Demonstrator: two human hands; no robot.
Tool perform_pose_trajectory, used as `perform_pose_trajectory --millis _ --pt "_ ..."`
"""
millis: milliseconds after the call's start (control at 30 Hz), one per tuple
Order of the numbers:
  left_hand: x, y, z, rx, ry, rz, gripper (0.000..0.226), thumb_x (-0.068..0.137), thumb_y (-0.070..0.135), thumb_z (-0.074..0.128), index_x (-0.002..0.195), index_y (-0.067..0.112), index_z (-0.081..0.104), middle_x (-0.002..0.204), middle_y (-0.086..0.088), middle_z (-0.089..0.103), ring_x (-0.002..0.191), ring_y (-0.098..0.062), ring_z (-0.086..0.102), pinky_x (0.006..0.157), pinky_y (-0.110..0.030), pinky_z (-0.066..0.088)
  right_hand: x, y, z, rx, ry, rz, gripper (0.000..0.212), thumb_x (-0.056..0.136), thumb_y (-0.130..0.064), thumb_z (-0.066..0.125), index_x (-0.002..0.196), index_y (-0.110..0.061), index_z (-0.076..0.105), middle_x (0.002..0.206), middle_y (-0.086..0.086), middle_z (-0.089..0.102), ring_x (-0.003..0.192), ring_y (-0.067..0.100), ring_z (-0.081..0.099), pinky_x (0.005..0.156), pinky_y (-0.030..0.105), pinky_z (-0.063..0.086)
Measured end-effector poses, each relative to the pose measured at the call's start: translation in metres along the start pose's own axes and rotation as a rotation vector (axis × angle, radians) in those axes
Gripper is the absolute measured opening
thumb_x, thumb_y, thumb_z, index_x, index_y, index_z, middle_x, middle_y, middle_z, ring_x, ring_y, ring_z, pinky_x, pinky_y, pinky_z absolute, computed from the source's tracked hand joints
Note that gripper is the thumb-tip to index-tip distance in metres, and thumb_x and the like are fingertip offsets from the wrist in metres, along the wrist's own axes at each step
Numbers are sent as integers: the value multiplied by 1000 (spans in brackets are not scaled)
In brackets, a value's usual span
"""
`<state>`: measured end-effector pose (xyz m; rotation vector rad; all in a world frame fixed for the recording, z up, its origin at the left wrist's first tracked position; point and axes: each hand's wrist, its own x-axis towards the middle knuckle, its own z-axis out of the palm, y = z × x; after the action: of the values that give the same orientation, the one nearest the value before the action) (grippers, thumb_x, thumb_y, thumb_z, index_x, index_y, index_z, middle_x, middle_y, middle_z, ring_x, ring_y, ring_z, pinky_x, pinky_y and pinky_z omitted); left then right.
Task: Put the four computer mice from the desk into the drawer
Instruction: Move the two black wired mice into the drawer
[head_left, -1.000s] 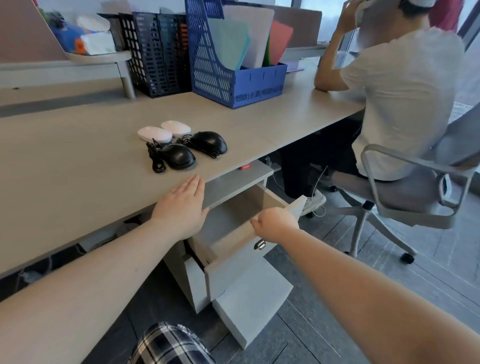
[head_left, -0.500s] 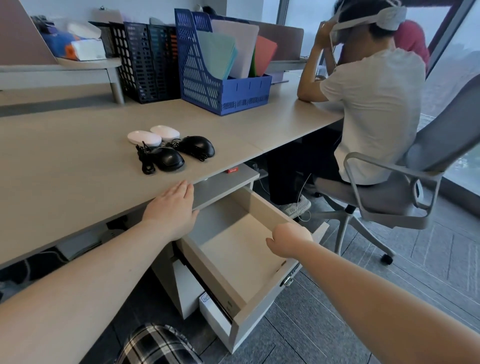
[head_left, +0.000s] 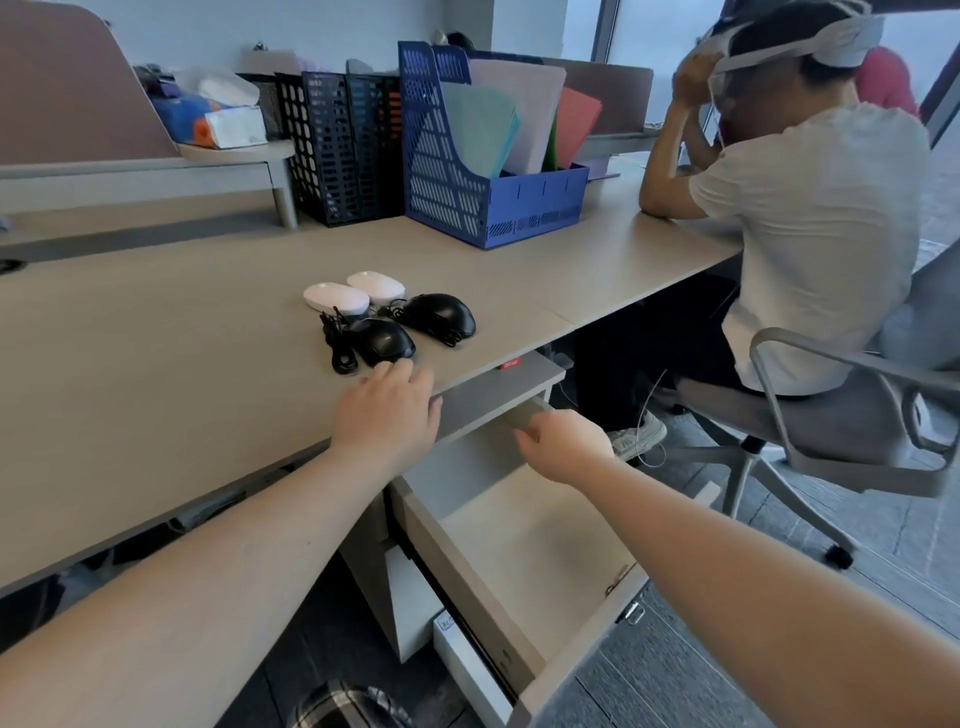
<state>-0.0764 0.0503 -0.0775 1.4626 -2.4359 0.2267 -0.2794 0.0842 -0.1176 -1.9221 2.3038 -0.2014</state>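
Two white mice (head_left: 336, 298) (head_left: 376, 286) and two black corded mice (head_left: 385, 340) (head_left: 441, 315) lie grouped near the desk's front edge. My left hand (head_left: 387, 410) hovers open just in front of the nearer black mouse, fingertips close to it. My right hand (head_left: 563, 441) floats empty over the pulled-out drawer (head_left: 530, 551), fingers loosely curled. The drawer sits below the desk edge and nothing shows inside it.
A blue file holder (head_left: 493, 150) and black mesh baskets (head_left: 343, 145) stand at the back of the desk (head_left: 156, 364). A person in a white shirt (head_left: 810, 208) sits on a grey office chair (head_left: 831, 421) to the right. A shelf (head_left: 145, 171) carries tissue packs at back left.
The drawer was pulled fully out. My right hand let go of its front and rose over it. My left hand slid forward along the desk toward the black mouse.
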Motion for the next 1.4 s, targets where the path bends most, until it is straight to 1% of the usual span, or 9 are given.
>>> perform_pose_trajectory --millis 100,200,400,567,667,800,1033,1233,1400 --pt "12 -8 8 -26 65 -93 47 89 36 52 129 11 48 133 -12 48 121 -33 43 87 -46 46 23 -20 -15 121 168 -8 35 95 -36 41 93 -10 64 92 9 69 90 31 64 64 31 46" --pt "27 -16 12 -91 18 -233 65 89 44 53 144 18 31 154 -10 23 140 -35 20 104 -49 35 48 -38 -27 208 322 -68 36 94 -39 45 110 -11 62 108 10 66 111 29 54 81 37 49" --pt "61 -31 15 -161 -144 -420 80 80 60 54 147 41 13 160 -1 -2 142 -43 3 103 -57 36 96 -69 -38 285 263 -122 65 85 -53 55 141 -29 34 141 6 44 133 31 36 105 48 40" --pt "79 -34 24 -141 -204 -441 66 82 58 50 139 29 31 153 -10 21 137 -50 15 107 -54 32 129 -83 -32 319 114 -140 87 76 -61 58 148 -38 14 154 6 27 144 32 19 112 56 31" --pt "82 -28 20 -126 -156 -412 54 84 42 54 131 21 38 139 -15 37 123 -48 35 93 -45 39 138 -87 -28 278 57 -134 79 80 -55 56 147 -39 17 151 8 31 138 35 30 110 53 35" --pt "83 -24 16 -71 -141 -353 46 82 35 57 125 25 46 128 -12 42 110 -40 41 77 -37 35 134 -86 -31 253 71 -110 62 82 -42 54 140 -37 33 133 14 42 124 37 40 98 46 43" --pt "62 -6 10 -55 -83 -305 37 85 24 56 121 28 50 125 -7 46 106 -38 45 72 -38 37 111 -72 -36 280 127 -161 45 76 -36 64 113 -19 44 107 13 58 95 35 58 68 35 48" --pt "33 35 -1 -66 -74 -207 32 83 12 57 112 25 51 119 -5 49 107 -36 45 69 -37 37 57 -27 -36 394 176 -126 54 72 -27 69 121 -19 48 115 12 58 106 31 54 75 30 44" --pt "10 84 -4 -65 -82 -99 40 82 12 60 118 26 49 124 -5 46 109 -37 43 66 -36 35 11 24 -35 488 236 -37 56 71 -24 70 123 -20 49 118 11 58 107 29 57 85 32 48"
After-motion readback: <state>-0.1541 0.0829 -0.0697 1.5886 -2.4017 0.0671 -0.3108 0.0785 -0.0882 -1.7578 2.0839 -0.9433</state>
